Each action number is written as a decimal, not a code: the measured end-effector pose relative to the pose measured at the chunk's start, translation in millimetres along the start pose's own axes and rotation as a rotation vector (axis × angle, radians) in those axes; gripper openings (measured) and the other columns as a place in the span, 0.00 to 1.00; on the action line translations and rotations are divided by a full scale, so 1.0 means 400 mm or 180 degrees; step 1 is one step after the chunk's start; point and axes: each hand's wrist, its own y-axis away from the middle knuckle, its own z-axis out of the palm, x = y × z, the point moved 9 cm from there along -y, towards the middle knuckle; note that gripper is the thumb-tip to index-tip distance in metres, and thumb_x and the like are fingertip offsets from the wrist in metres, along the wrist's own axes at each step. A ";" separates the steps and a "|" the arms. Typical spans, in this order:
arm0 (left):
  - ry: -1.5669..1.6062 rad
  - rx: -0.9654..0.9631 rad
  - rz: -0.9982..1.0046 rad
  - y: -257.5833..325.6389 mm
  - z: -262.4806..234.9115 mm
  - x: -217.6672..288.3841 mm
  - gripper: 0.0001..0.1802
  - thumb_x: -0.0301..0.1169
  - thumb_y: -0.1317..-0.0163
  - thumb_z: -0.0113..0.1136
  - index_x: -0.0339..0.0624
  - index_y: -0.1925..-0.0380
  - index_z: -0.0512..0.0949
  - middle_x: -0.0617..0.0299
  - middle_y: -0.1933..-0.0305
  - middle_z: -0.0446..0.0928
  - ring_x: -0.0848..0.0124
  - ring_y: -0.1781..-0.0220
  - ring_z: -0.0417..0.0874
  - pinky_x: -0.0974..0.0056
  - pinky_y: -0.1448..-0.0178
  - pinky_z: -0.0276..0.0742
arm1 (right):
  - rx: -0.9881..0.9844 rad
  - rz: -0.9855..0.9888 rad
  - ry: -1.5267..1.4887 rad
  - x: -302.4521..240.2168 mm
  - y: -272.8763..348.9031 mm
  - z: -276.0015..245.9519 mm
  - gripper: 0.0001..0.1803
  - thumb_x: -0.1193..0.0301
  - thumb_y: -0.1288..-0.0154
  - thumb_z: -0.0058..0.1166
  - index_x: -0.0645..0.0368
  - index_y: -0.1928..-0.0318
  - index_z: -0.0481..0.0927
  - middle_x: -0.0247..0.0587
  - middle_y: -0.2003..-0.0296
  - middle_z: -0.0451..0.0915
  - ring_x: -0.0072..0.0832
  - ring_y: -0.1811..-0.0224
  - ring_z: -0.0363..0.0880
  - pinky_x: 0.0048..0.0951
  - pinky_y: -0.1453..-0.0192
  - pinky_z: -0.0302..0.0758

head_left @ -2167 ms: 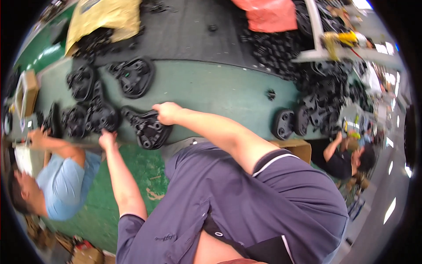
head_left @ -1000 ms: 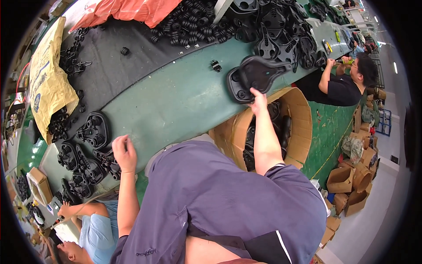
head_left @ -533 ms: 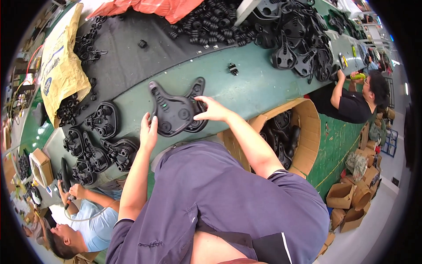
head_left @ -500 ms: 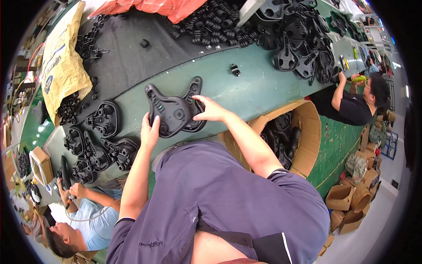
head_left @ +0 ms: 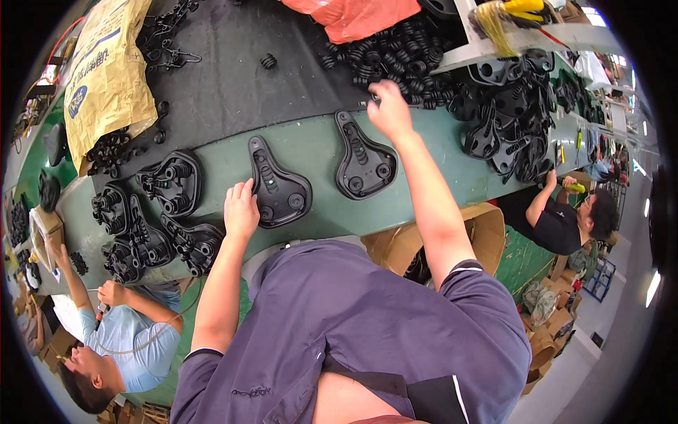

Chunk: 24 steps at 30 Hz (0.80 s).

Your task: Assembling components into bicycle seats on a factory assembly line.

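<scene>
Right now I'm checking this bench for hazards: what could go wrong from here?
The black, plastic-looking, saddle-shaped shell by the left hand lies close to the front edge of the green table; a nudge might tip it off. The right hand is at the near edge of the heap of loose black coiled springs, so some could scatter.

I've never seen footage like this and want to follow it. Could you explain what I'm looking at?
There is no machine here, just a person working bare-handed. The view comes from a wide camera on their head, looking down, so straight edges bend. On the green table lie two black saddle-shaped parts. The left hand is at the edge of one; I cannot tell whether it grips. The right hand is beside a pile of small black ringed pieces; whether it holds anything is unclear.
</scene>
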 end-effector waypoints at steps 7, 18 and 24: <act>0.0162 -0.0090 -0.0025 -0.087 0.013 0.009 0.24 0.23 0.37 0.67 0.37 0.40 0.80 0.48 0.44 0.80 0.46 0.42 0.79 0.49 0.35 0.77 | -0.0304 0.0737 0.1160 -0.008 -0.293 0.084 0.32 0.56 0.36 0.72 0.48 0.34 0.78 0.55 0.39 0.76 0.59 0.43 0.84 0.53 0.40 0.84; 0.0492 0.0471 0.0292 -0.101 -0.078 0.119 0.25 0.22 0.35 0.65 0.38 0.37 0.79 0.49 0.38 0.79 0.49 0.37 0.81 0.49 0.32 0.78 | 0.0316 -0.0004 -0.0142 -0.108 -0.127 0.022 0.13 0.63 0.43 0.66 0.53 0.59 0.89 0.54 0.53 0.81 0.55 0.53 0.85 0.50 0.44 0.84; 0.0856 0.0666 0.0747 -0.113 -0.128 0.284 0.29 0.22 0.37 0.69 0.41 0.34 0.78 0.50 0.34 0.78 0.50 0.36 0.82 0.51 0.36 0.83 | -0.1055 -0.0213 -0.1531 -0.418 0.213 0.146 0.17 0.64 0.41 0.69 0.59 0.56 0.83 0.51 0.54 0.83 0.50 0.47 0.84 0.43 0.39 0.82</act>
